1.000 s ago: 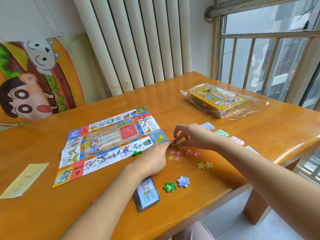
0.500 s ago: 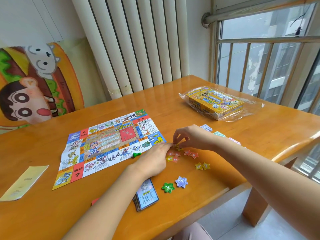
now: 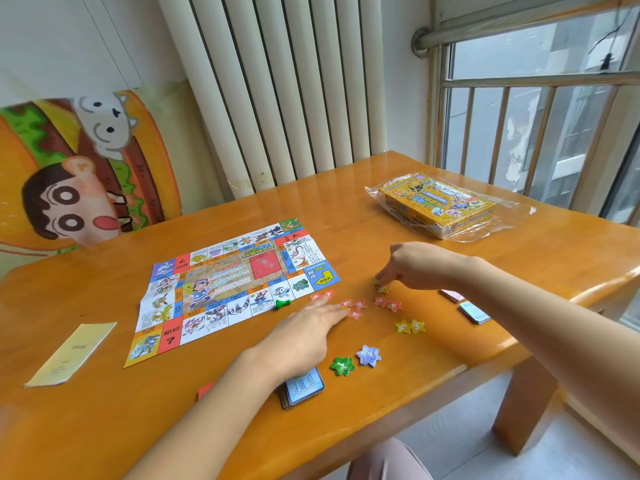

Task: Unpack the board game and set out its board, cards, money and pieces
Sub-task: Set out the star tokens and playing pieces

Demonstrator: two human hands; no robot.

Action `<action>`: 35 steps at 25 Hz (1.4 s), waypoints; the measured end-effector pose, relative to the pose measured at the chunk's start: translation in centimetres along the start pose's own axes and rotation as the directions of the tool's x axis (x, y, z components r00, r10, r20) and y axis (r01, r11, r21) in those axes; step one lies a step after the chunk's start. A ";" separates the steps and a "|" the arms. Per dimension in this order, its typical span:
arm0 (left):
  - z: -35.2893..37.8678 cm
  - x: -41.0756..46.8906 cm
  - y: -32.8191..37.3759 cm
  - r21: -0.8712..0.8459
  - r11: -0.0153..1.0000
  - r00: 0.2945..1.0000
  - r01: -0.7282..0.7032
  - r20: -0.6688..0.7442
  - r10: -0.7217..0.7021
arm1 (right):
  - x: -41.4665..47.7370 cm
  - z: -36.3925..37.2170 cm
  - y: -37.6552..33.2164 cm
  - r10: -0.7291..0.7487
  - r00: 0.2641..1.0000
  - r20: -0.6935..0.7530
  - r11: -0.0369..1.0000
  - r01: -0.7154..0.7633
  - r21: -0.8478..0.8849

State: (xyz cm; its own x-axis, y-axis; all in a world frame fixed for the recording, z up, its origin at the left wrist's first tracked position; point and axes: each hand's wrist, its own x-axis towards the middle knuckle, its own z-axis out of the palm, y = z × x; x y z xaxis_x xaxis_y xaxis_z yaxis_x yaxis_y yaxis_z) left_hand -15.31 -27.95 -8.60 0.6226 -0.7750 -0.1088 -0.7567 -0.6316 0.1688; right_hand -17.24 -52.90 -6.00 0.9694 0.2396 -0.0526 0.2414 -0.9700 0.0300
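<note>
While the game board (image 3: 239,289) lies unfolded centre-left, with cards (image 3: 306,389) and money (image 3: 475,312) out, the star tokens (image 3: 410,326) mid-frame look unsorted. The left hand (image 3: 311,327) lies flat, touching red stars (image 3: 355,314); the right hand (image 3: 415,265) pinches a small token (image 3: 377,280).

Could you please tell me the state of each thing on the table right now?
Board, unfolded, lying flat.
Box, closed, on loose plastic wrap.
Cards, stacked face up.
Booklet, closed, flat.
Pawn, loose at board's edge.
Left hand, fingers straight, touching red stars.
Right hand, pinching yellow star.
</note>
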 end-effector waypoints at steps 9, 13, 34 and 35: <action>-0.4 -1.8 0.6 0.015 0.988 0.987 0.153 -0.041 -0.153 | -4.4 -1.2 -1.3 0.081 0.995 0.053 0.995 -0.077 -0.067; -0.8 -2.1 1.9 0.052 0.987 0.989 0.151 -0.009 -0.151 | -5.8 -1.2 -1.5 0.090 0.994 0.067 0.992 -0.083 -0.094; -1.0 0.0 6.9 -0.180 0.975 0.992 -0.129 -0.031 0.125 | -10.4 0.1 -4.8 0.240 0.968 -0.072 0.928 -0.206 0.311; -1.0 0.0 6.9 -0.208 0.971 0.993 -0.116 -0.049 0.108 | -10.3 0.3 -5.0 0.312 0.946 -0.088 0.894 -0.260 0.364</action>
State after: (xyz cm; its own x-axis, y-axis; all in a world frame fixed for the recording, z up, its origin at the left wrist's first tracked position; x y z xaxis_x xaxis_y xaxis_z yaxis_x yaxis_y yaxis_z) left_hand -20.28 -32.30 -6.43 0.5462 -0.8366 -0.0422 -0.7657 -0.5191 0.3798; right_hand -28.50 -50.51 -5.94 0.9963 -0.0718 0.0477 -0.0526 -0.9448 -0.3233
